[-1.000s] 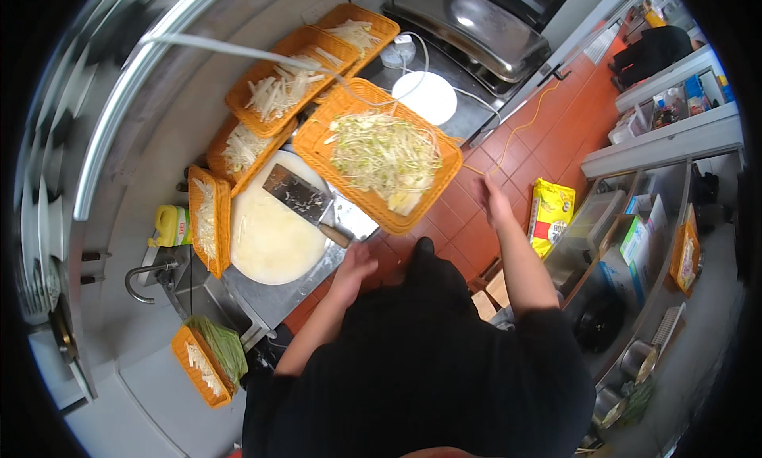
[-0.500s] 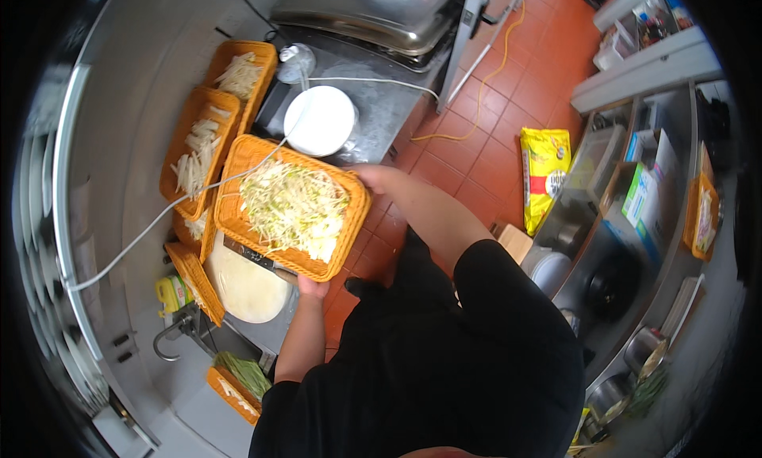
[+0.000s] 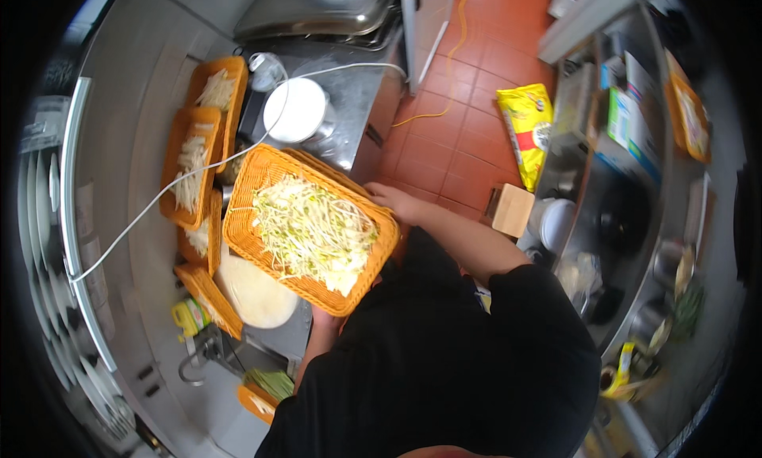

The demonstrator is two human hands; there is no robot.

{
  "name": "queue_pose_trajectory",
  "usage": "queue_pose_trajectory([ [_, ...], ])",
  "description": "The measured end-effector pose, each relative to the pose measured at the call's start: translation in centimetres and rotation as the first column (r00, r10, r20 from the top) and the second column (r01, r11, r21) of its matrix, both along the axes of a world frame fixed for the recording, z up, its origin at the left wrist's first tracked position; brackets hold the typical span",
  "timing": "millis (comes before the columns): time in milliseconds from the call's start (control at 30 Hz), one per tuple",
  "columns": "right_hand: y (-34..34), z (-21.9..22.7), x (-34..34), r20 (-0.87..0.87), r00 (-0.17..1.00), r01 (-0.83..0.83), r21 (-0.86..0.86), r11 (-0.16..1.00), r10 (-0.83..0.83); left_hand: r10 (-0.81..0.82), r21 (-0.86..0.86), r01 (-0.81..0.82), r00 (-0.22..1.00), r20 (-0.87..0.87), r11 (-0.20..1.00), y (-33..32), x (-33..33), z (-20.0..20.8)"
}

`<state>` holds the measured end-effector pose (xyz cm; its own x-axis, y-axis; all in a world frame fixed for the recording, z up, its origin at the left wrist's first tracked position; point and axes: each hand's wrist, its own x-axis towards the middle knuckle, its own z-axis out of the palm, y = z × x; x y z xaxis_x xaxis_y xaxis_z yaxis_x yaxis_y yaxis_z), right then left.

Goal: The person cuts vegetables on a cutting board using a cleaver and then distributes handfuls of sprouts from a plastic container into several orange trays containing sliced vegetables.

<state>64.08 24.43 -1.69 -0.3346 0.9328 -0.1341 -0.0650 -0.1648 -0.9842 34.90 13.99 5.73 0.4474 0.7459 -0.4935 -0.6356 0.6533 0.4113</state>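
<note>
Between my two hands is an orange wicker basket [image 3: 243, 218], raised and tilted, with a heap of bean sprouts [image 3: 313, 228] in it. My right hand [image 3: 394, 201] grips its right end near the far corner. At the near edge my left hand [image 3: 327, 318] supports it from below, its fingers mostly hidden under the basket. Another wicker rim [image 3: 329, 171] shows just behind the held basket's far side; I cannot tell whether the two touch. A round, pale cutting board [image 3: 255, 291] lies left of my left hand.
Several wicker baskets line the wall, including one with white strips [image 3: 190, 171]. A white round tub [image 3: 295, 110] stands on the steel counter [image 3: 349, 117]. A white cord [image 3: 171, 186] hangs across. At right are a yellow bag [image 3: 525, 132], a wooden block [image 3: 512, 210] and crowded shelves.
The basket of bean sprouts has come closer to my body and shifted right, still in both hands. A second wicker rim now shows behind it. The whole view has turned a little.
</note>
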Motion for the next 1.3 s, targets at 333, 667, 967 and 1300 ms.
queue_pose_trajectory([
  [333,-18.0,0.1,-6.6,-0.207,0.792,0.476,-0.381,0.793,-0.575,-0.463,0.129,0.608,0.710,-0.531,0.784,0.4,-8.1,-0.1],
  [667,-18.3,10.5,-18.2,-0.298,0.255,0.875,-0.333,0.351,-0.920,-0.715,0.276,0.719,0.686,-0.136,0.637,15.7,-9.5,0.5],
  [967,-14.1,7.1,-27.7,-0.297,0.188,0.895,0.445,0.038,-0.936,-0.830,0.654,0.640,0.557,-0.033,0.403,26.8,-9.2,4.5],
  [1300,-4.2,6.4,-44.3,-0.707,-0.048,0.846,0.347,-0.405,-0.705,-0.962,0.835,0.549,0.247,-0.115,0.042,35.3,-10.0,5.0],
])
